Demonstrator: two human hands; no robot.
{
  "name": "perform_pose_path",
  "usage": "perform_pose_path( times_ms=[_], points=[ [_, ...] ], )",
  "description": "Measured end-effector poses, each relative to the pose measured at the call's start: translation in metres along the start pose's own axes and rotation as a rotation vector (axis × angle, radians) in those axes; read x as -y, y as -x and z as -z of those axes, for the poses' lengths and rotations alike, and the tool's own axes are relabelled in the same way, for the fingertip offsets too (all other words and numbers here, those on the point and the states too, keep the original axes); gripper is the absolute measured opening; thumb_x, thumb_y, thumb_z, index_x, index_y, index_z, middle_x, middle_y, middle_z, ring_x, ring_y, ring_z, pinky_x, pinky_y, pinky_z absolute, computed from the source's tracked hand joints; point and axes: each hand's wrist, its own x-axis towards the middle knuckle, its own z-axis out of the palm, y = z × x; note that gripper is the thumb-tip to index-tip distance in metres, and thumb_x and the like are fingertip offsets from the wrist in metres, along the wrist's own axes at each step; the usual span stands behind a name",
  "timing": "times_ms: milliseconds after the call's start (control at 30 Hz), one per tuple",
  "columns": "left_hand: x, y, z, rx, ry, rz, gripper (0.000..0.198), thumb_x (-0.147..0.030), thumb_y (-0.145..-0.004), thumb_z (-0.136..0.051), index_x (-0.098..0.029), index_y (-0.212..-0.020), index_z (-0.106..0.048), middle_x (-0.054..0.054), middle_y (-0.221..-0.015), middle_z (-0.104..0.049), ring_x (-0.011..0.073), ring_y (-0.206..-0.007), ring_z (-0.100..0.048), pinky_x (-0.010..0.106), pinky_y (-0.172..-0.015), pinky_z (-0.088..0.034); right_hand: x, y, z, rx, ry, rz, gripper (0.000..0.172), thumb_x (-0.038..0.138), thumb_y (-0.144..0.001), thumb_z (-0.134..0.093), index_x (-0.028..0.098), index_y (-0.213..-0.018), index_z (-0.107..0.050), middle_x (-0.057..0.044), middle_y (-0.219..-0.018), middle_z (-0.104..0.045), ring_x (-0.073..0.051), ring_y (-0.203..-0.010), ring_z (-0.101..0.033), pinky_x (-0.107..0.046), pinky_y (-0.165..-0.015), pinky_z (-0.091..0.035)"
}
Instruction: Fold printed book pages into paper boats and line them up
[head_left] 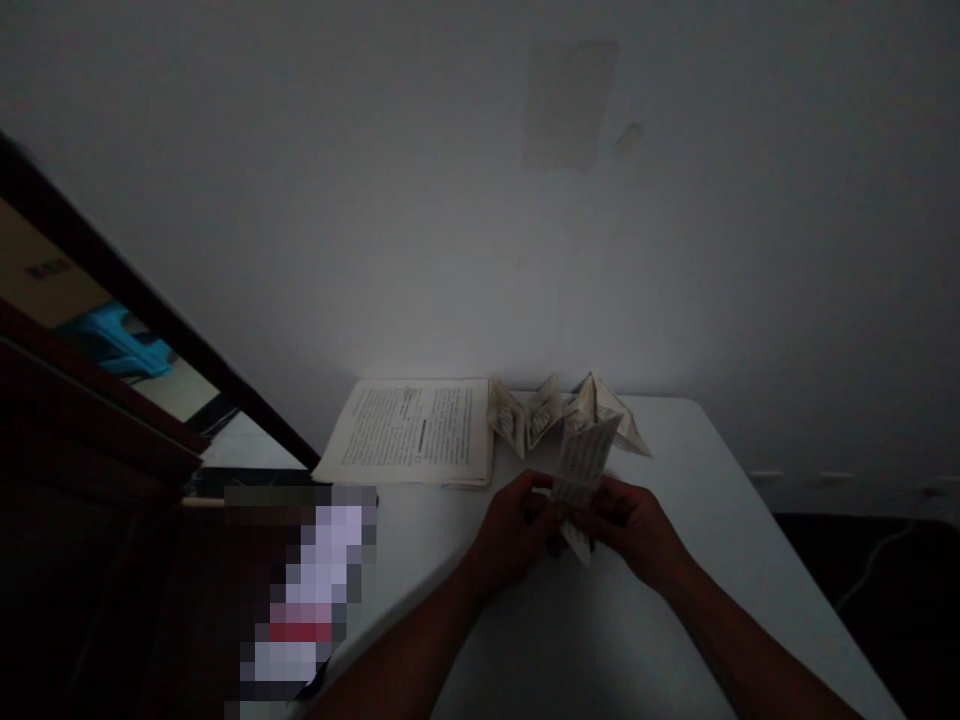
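Between my two hands, a folded sheet of printed paper stands up at a slight tilt, with a pointed end sticking out below. My left hand pinches its left side, thumb and fingers closed on it. From the right, my right hand grips the same paper near its lower part. Just behind it on the table stand several folded paper shapes made of printed pages, partly hidden by the held paper. Dim light hides the finer creases.
An open-faced stack of printed pages lies at the table's back left. The white table meets a pale wall. A pixelated patch covers something at the left edge. A blue plastic stool shows farther left.
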Motion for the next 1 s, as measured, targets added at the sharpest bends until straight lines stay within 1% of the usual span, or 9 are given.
perform_pose_path(
  times_ms=[200,300,367,433,567,667,800,900,1000],
  points=[
    [0.000,0.000,-0.001,-0.043,0.015,-0.015,0.029,-0.029,-0.077,-0.059,-0.014,-0.100,-0.050,-0.001,-0.059,-0.061,0.0098,-0.045,-0.055,0.020,-0.046,-0.044,0.007,0.003,-0.006,0.079,-0.070,-0.034,0.041,0.028,-0.063,-0.076,0.016,-0.098,-0.060,-0.006,-0.077,-0.070,-0.018,-0.067,-0.065,-0.029,-0.062,-0.051],
    [-0.002,-0.001,-0.002,-0.008,0.089,-0.014,0.041,-0.023,-0.071,-0.066,-0.015,-0.107,-0.048,0.003,-0.074,-0.065,0.0122,-0.057,-0.060,0.024,-0.054,-0.047,0.006,0.003,-0.007,0.066,-0.056,-0.036,0.041,0.024,-0.062,-0.077,0.017,-0.099,-0.059,-0.006,-0.082,-0.070,-0.019,-0.071,-0.066,-0.030,-0.065,-0.052],
    [-0.003,-0.001,-0.002,0.002,0.137,-0.014,0.043,-0.020,-0.068,-0.069,-0.014,-0.106,-0.050,0.005,-0.080,-0.066,0.0136,-0.063,-0.061,0.024,-0.057,-0.048,0.004,0.003,-0.004,0.081,-0.071,-0.014,0.044,0.022,-0.062,-0.077,0.018,-0.102,-0.059,-0.007,-0.088,-0.069,-0.020,-0.077,-0.065,-0.032,-0.070,-0.052],
    [-0.003,-0.002,0.000,0.017,0.193,0.000,0.044,-0.021,-0.066,-0.071,-0.014,-0.104,-0.050,0.005,-0.079,-0.066,0.0133,-0.061,-0.060,0.024,-0.054,-0.047,0.001,0.001,-0.001,0.115,-0.135,0.045,0.038,0.027,-0.066,-0.074,0.017,-0.100,-0.060,-0.008,-0.090,-0.069,-0.021,-0.079,-0.064,-0.036,-0.074,-0.050],
    [-0.001,-0.002,0.005,0.191,0.334,0.096,0.050,-0.024,-0.061,-0.077,-0.013,-0.102,-0.049,0.004,-0.075,-0.064,0.0116,-0.054,-0.058,0.023,-0.048,-0.047,0.001,0.000,0.002,0.136,-0.364,0.102,0.036,0.039,-0.077,-0.061,0.015,-0.104,-0.061,-0.012,-0.100,-0.066,-0.026,-0.089,-0.061,-0.042,-0.078,-0.047],
    [-0.001,-0.001,0.007,0.325,0.420,0.176,0.052,-0.025,-0.059,-0.079,-0.013,-0.103,-0.052,0.003,-0.075,-0.062,0.0102,-0.052,-0.057,0.021,-0.047,-0.047,0.006,0.002,0.001,0.181,-0.471,0.045,0.039,0.036,-0.076,-0.061,0.017,-0.110,-0.059,-0.013,-0.108,-0.063,-0.029,-0.100,-0.057,-0.045,-0.083,-0.044],
    [-0.001,0.002,0.008,0.428,0.551,0.239,0.056,-0.026,-0.058,-0.080,-0.011,-0.106,-0.056,0.004,-0.077,-0.061,0.0106,-0.058,-0.058,0.021,-0.051,-0.046,0.009,0.007,0.002,0.237,-0.496,0.048,0.046,0.038,-0.071,-0.067,0.020,-0.113,-0.059,-0.012,-0.112,-0.061,-0.029,-0.105,-0.054,-0.043,-0.086,-0.042],
    [-0.002,0.005,0.010,0.499,0.626,0.294,0.061,-0.029,-0.054,-0.082,-0.010,-0.106,-0.056,0.003,-0.073,-0.060,0.0102,-0.054,-0.057,0.023,-0.052,-0.046,0.005,0.007,0.005,0.190,-0.475,0.052,0.053,0.038,-0.063,-0.075,0.026,-0.111,-0.059,-0.008,-0.106,-0.064,-0.026,-0.098,-0.058,-0.041,-0.083,-0.044],
    [-0.006,0.006,0.009,0.572,0.580,0.345,0.058,-0.029,-0.055,-0.081,-0.012,-0.105,-0.057,0.002,-0.069,-0.061,0.0118,-0.056,-0.058,0.025,-0.055,-0.045,0.001,0.004,0.005,0.101,-0.408,0.063,0.036,0.033,-0.057,-0.080,0.025,-0.088,-0.066,-0.004,-0.086,-0.066,-0.021,-0.081,-0.061,-0.035,-0.073,-0.047]
  ],
)
